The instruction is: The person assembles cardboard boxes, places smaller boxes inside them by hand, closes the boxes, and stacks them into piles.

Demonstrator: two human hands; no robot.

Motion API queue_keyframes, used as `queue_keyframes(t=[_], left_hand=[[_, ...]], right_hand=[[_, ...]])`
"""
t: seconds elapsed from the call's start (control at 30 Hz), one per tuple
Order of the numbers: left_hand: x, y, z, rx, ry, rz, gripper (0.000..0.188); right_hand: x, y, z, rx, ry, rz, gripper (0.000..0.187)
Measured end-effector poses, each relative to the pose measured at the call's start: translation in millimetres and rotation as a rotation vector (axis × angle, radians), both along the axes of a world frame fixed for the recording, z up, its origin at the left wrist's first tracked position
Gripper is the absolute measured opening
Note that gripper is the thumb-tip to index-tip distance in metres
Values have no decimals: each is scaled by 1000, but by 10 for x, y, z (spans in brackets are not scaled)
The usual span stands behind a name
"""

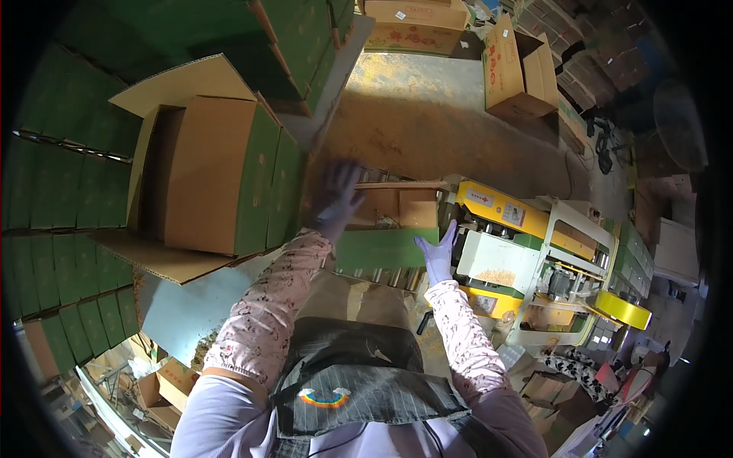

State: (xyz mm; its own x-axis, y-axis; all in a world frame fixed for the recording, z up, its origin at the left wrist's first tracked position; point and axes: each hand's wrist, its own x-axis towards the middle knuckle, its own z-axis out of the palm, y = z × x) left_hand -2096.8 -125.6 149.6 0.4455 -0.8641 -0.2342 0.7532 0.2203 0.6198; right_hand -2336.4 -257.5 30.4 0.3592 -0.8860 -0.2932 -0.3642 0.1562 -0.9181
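A green cardboard box (pixel 388 249) with brown flaps lies on a roller conveyor in front of me; the gap between its flaps is dark inside. My right hand (pixel 439 256), in a thin purple glove, is at the box's right end with thumb and fingers spread. At its left end is my left hand (pixel 337 202), gloved too and blurred by motion; its fingers look apart, and I see nothing in them. Whether it touches the box I cannot tell. Just right of the box stands a yellow-sided carton sealing machine (pixel 500 210) with a white plate (pixel 492 259) in its middle.
Left of me a large open carton (pixel 217 172) holds green boxes, beside tall stacks of green boxes (pixel 57 183). A roll of yellow tape (pixel 622 309) sits on the machine's right. Open brown cartons (pixel 504 69) stand on the far floor. Metal rollers (pixel 389 276) show below the box.
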Motion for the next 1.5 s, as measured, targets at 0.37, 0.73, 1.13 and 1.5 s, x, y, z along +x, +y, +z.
queue_keyframes(t=[0.37,0.73,1.13,1.5], left_hand=[[-740,259,-1221,583,-514,-54,63],[-122,79,412,-120,145,303,61],[71,1025,-666,290,-357,101,52],[-410,611,-222,816,-1537,-518,30]], right_hand=[[-86,177,727,-853,462,744,58],[2163,1420,3142,-982,-329,1149,57],[-371,-222,2028,-347,-107,1259,47],[-559,351,462,47,-28,701,84]])
